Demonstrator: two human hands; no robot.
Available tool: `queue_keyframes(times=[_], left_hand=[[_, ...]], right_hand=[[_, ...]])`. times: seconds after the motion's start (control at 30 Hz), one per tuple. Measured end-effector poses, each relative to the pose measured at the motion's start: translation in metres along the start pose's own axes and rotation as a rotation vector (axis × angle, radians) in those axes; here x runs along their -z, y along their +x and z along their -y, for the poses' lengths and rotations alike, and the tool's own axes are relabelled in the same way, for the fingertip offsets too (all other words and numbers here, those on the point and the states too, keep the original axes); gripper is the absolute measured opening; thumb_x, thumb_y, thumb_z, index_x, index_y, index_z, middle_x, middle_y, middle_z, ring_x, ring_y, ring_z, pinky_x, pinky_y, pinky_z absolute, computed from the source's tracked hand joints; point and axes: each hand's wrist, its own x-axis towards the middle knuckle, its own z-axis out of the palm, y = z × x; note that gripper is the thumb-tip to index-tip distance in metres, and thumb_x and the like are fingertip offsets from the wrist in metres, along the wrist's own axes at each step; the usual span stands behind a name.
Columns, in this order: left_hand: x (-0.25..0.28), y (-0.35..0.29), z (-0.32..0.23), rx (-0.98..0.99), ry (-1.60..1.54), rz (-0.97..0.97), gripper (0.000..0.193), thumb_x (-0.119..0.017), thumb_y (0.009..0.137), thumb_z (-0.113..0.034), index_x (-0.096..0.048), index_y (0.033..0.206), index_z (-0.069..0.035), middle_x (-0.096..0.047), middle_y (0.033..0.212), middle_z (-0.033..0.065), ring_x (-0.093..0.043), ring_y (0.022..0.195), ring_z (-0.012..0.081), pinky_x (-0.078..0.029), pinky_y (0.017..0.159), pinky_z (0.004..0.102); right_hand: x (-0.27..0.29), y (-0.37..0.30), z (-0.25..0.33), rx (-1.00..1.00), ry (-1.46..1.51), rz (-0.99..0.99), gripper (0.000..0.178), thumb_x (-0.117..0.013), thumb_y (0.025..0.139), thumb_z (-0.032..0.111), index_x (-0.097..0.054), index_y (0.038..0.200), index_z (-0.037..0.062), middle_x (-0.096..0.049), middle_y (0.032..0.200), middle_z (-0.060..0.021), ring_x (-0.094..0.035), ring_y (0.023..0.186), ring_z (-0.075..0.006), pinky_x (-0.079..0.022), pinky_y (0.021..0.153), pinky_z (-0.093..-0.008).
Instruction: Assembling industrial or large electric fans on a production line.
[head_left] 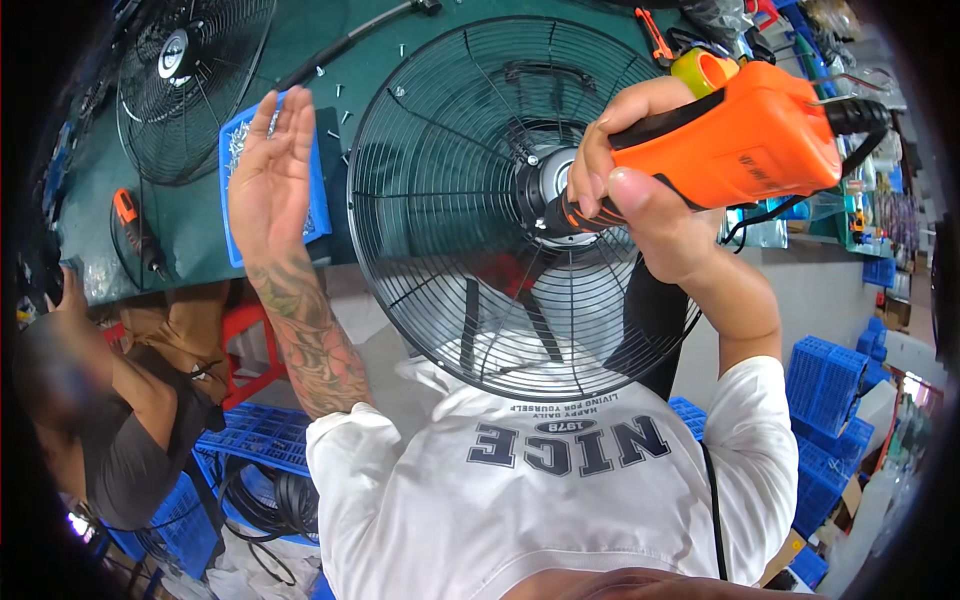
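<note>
My right hand (655, 180) is wrapped round an orange and black electric screwdriver (740, 140). The screwdriver's nose points at the hub (552, 178) of a black wire fan guard (430, 250), which stands in front of me and overhangs the table edge. Whether the bit touches a screw is hidden. Over at the left, my left hand (272, 175) is above a blue tray (318, 200) of small silver screws, palm turned up and fingers stretched out. I see nothing held in it.
Loose screws (340, 90) lie on the green table (200, 225). A second fan guard (150, 110), a black rod (345, 55) and another screwdriver (135, 225) are to the left. Yellow tape (690, 72) sits far right. A co-worker (140, 430) sits at left. Blue crates (825, 390) stand at right.
</note>
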Motion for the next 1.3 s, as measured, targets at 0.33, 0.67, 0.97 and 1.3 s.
queue_keyframes(times=[0.33,0.67,0.97,1.3], left_hand=[[-0.049,-0.014,0.023,0.051,0.144,0.187,0.049,-0.037,0.095,0.014,-0.033,0.144,0.013,-0.039,0.146,0.0369,-0.046,0.136,0.0519,-0.055,0.108,0.0416],[-0.063,-0.027,0.040,0.233,0.268,0.238,0.055,-0.048,0.093,0.008,-0.037,0.147,0.011,-0.046,0.146,0.0341,-0.053,0.135,0.0383,-0.058,0.099,0.0361],[-0.065,-0.029,0.050,0.190,0.277,0.218,0.053,-0.043,0.090,0.011,-0.042,0.143,0.011,-0.049,0.142,0.0328,-0.055,0.131,0.0433,-0.053,0.106,0.0429],[-0.096,-0.062,0.064,0.288,0.375,0.246,0.045,-0.045,0.104,-0.014,-0.043,0.141,0.012,-0.056,0.137,0.0316,-0.061,0.124,0.0388,-0.053,0.104,0.0427]], right_hand=[[-0.001,-0.003,-0.006,-0.021,0.016,0.128,0.038,-0.074,0.090,0.022,-0.047,0.113,0.0071,-0.055,0.080,-0.0047,-0.056,0.065,-0.0148,-0.052,0.065,-0.0322],[0.005,-0.003,-0.020,0.125,0.077,0.276,0.036,-0.071,0.090,0.009,-0.045,0.113,0.0014,-0.057,0.081,-0.0065,-0.057,0.068,-0.0103,-0.051,0.063,-0.0271],[0.004,-0.007,-0.025,0.064,0.037,0.268,0.030,-0.073,0.087,0.007,-0.050,0.107,0.0011,-0.060,0.081,-0.0049,-0.059,0.067,-0.0095,-0.050,0.061,-0.0247],[0.003,-0.011,-0.011,0.067,-0.068,0.151,0.033,-0.072,0.086,0.005,-0.054,0.113,-0.0015,-0.063,0.082,-0.0073,-0.061,0.070,-0.0122,-0.051,0.064,-0.0278]])
